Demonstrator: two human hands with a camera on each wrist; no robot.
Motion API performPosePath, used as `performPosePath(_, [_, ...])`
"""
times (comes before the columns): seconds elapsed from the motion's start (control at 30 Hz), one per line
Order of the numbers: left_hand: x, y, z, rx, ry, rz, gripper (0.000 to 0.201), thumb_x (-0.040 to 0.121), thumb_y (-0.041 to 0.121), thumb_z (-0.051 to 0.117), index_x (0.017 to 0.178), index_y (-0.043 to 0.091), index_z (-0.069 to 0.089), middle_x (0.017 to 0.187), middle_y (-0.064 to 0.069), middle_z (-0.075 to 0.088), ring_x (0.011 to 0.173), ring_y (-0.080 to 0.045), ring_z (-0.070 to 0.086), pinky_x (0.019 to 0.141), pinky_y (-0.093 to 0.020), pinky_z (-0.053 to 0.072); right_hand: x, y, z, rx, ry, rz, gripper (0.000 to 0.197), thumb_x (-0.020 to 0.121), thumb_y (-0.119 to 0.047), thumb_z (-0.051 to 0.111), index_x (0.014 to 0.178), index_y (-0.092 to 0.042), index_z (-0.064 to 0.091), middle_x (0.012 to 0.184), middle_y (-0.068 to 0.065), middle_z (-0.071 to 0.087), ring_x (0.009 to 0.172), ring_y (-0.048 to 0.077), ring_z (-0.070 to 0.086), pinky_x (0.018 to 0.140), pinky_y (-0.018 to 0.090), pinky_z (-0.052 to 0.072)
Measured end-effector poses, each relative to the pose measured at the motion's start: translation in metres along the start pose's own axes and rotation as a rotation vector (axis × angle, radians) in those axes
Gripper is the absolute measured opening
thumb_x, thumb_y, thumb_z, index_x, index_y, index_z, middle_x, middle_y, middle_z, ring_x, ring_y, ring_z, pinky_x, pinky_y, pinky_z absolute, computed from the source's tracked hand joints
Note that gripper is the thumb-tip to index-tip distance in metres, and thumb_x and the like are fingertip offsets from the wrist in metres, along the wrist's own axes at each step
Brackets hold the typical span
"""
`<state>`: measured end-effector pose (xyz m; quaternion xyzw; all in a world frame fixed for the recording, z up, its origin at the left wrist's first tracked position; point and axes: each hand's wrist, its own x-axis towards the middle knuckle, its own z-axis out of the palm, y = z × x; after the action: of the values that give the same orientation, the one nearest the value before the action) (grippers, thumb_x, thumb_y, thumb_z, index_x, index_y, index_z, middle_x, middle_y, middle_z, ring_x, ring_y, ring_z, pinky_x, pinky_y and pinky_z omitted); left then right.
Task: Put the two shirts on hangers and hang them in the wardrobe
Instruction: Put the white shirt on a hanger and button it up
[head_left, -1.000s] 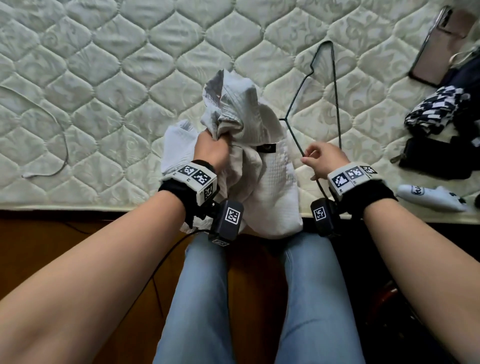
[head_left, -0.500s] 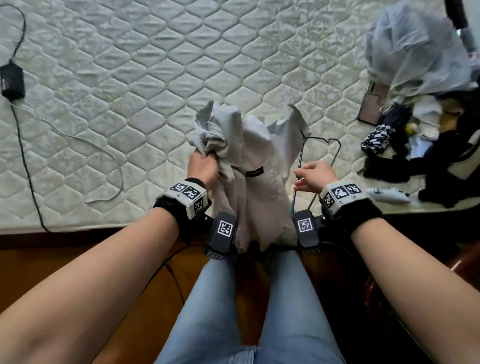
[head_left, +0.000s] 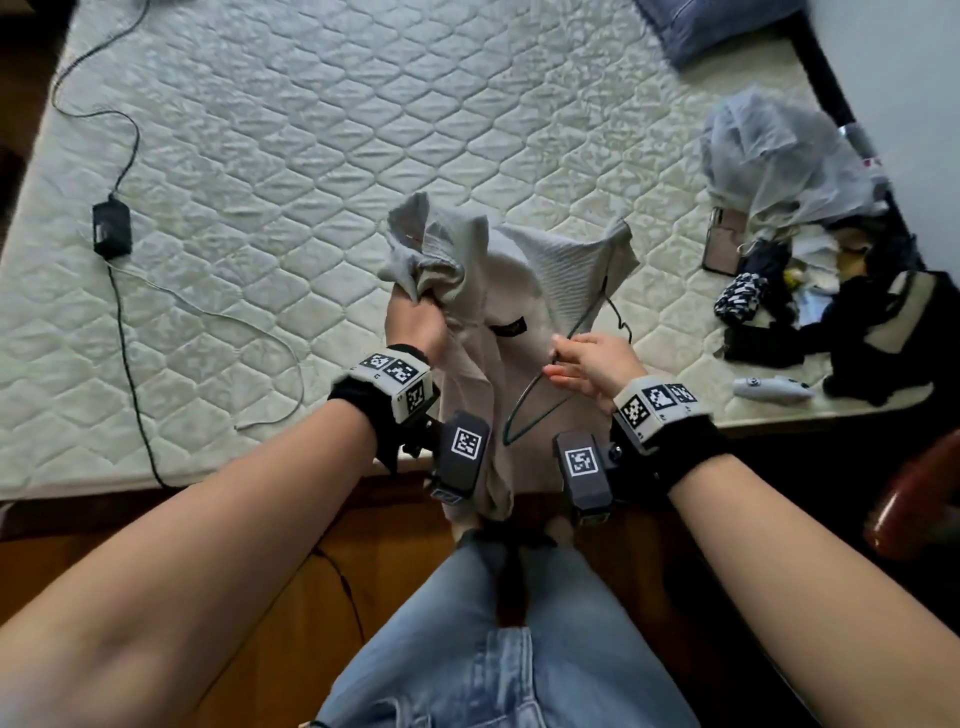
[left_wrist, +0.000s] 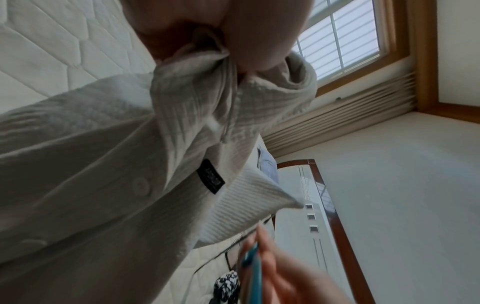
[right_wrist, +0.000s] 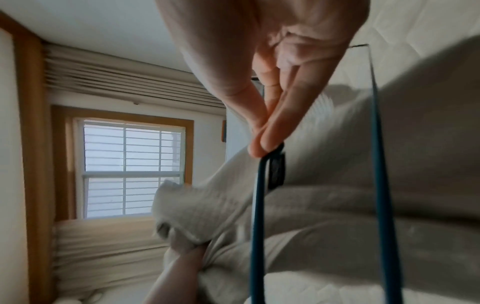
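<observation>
A pale beige ribbed shirt (head_left: 519, 291) with a small black label (head_left: 509, 329) hangs in the air over the mattress edge. My left hand (head_left: 413, 317) grips a bunch of its collar side (left_wrist: 207, 86). My right hand (head_left: 582, 364) pinches a thin dark teal wire hanger (head_left: 535, 410) between thumb and fingertips (right_wrist: 262, 144). The hanger's far end runs up under the shirt's right collar flap (head_left: 587, 260). The hanger's two wires (right_wrist: 384, 185) cross in front of the shirt (right_wrist: 337, 205). No second shirt can be made out for certain.
The quilted mattress (head_left: 311, 156) lies ahead, with a black charger (head_left: 110, 228) and its cable at the left. A pile of clothes (head_left: 810, 291), a phone (head_left: 722, 241) and a grey mesh bundle (head_left: 769, 156) crowd the right side. My jeans-clad legs (head_left: 509, 649) are below.
The shirt and hanger were lifted off the mattress and drawn toward me. The hanger's end has gone under the shirt's right collar flap. The head view pulled back, showing more bed.
</observation>
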<state>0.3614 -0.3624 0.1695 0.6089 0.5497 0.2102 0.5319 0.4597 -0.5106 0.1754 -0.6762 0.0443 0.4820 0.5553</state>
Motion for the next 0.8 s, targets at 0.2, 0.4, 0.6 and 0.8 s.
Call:
performPosePath(0.2, [-0.001, 0.022, -0.012, -0.084, 0.154, 0.044, 0.048, 0.087, 0.006, 0.038, 0.134, 0.0, 0.043, 0.139, -0.017, 0.049, 0.129, -0.028, 0.045, 0.101, -0.023, 0.033, -0.004, -0.002, -0.043, -0.131, 0.141, 0.196, 0.028, 0.095, -0.001, 0.042, 0.067, -0.005, 0.043, 0.068, 0.006, 0.043, 0.034, 0.007, 0.055, 0.032, 0.012, 0.043])
performPosePath(0.4, [-0.015, 0.022, 0.013, -0.019, 0.096, 0.03, 0.049, 0.09, 0.004, 0.037, 0.139, 0.001, 0.035, 0.142, -0.015, 0.045, 0.132, -0.028, 0.041, 0.101, -0.022, 0.027, -0.005, 0.015, -0.066, -0.051, 0.191, 0.261, 0.03, 0.097, 0.001, 0.036, 0.068, -0.001, 0.041, 0.07, 0.009, 0.043, 0.063, 0.014, 0.047, 0.032, 0.016, 0.044])
performPosePath(0.6, [-0.035, 0.018, 0.035, -0.073, 0.014, -0.015, 0.056, 0.08, 0.014, 0.037, 0.134, 0.001, 0.042, 0.136, -0.017, 0.051, 0.127, -0.028, 0.046, 0.104, -0.026, 0.034, 0.004, 0.006, -0.077, -0.013, 0.237, 0.268, 0.031, 0.097, 0.0, 0.036, 0.067, -0.002, 0.041, 0.057, 0.009, 0.053, 0.05, 0.015, 0.057, 0.032, 0.018, 0.045])
performPosePath(0.8, [-0.036, 0.006, 0.03, 0.069, -0.094, -0.188, 0.035, 0.097, 0.01, 0.034, 0.119, -0.009, 0.053, 0.126, -0.026, 0.054, 0.107, -0.033, 0.052, 0.076, -0.027, 0.033, 0.028, 0.015, -0.107, 0.062, 0.305, 0.283, 0.033, 0.093, 0.01, 0.033, 0.063, -0.002, 0.04, 0.056, 0.01, 0.049, 0.041, 0.012, 0.055, 0.034, 0.016, 0.045])
